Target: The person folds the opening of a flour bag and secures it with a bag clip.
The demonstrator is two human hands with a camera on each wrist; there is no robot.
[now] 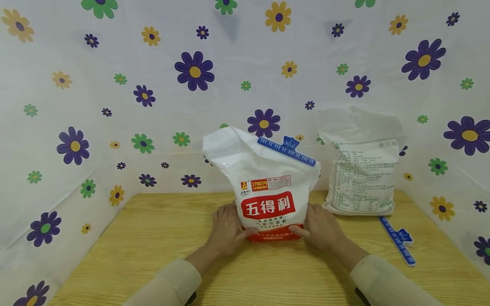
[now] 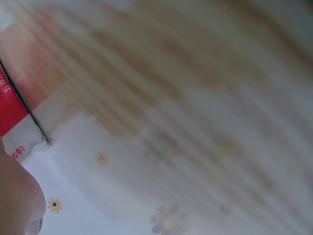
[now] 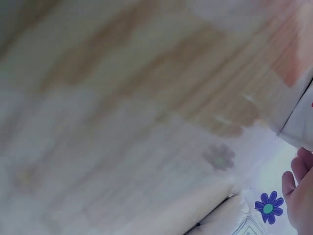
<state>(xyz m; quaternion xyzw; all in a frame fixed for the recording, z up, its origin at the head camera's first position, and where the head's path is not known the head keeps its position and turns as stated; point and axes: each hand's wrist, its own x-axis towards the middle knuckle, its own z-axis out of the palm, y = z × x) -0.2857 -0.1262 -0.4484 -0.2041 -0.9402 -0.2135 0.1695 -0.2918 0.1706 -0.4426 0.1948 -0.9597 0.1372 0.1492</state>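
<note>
While gripped low between the fingers [image 3: 298,171] of the left hand [image 1: 226,227] and right hand [image 1: 325,225], seen as a white bag [image 1: 272,174], plump below and creased above. Held with both thumbs [image 1: 249,233] laid over the red front near the lower corners, remaining fingers round the sides, spaced by the bag's width. Shown in the left wrist view as a red-and-white portion close to the thumb; in the right wrist view, as a pale corner at the fingertips. Printed between and above the thumbs with a red panel of white characters. Drawn out above the left fingers into a folded, angular flap with a dotted grey strip. Topped, above the right fingers, by a straight blue clip [image 1: 286,151] with white markings and a flared tab. Note beneath the fingers a yellowish, wood-grained table [image 1: 153,246]. Note, right of the right fingers, a similar second clip [image 1: 397,240]; beyond these fingers, an upright second bag [image 1: 361,170], dull white, boxy, finely printed, with a crumpled top. Note farthest beyond all fingers a white sheet [image 1: 229,106] strewn with purple, green and yellow flowers.
</note>
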